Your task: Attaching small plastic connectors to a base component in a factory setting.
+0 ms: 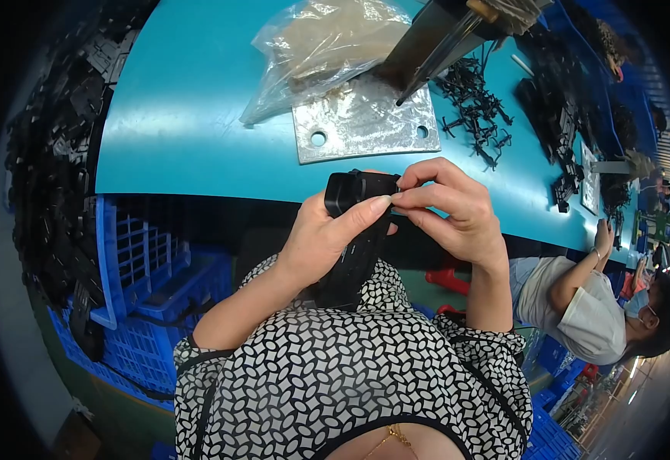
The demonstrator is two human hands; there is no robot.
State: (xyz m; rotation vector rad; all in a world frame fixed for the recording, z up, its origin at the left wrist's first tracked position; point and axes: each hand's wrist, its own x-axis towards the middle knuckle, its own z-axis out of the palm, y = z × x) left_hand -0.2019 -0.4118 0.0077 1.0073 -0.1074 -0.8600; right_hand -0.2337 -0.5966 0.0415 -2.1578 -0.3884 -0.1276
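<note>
My left hand (pixel 312 241) is wrapped round a long black plastic housing (pixel 344 192), with its thumb pressed along the near side. The housing has a squared, hollow-looking end at the top, and its lower part hangs down toward my lap. My right hand (pixel 458 207) pinches at the housing's right edge, thumb and forefinger together beside my left thumb tip. Whatever sits between those fingertips is too small and covered to make out. Both hands are just in front of the table's near edge.
On the blue-green table (pixel 197 146) stand a metal base plate (pixel 350 130) with a dark upright post (pixel 419 46), a clear plastic bag (pixel 289 61) and a pile of small black parts (pixel 481 107). Left are blue crates (pixel 143 299) and heaped black parts (pixel 59 184). A co-worker (pixel 588 307) sits right.
</note>
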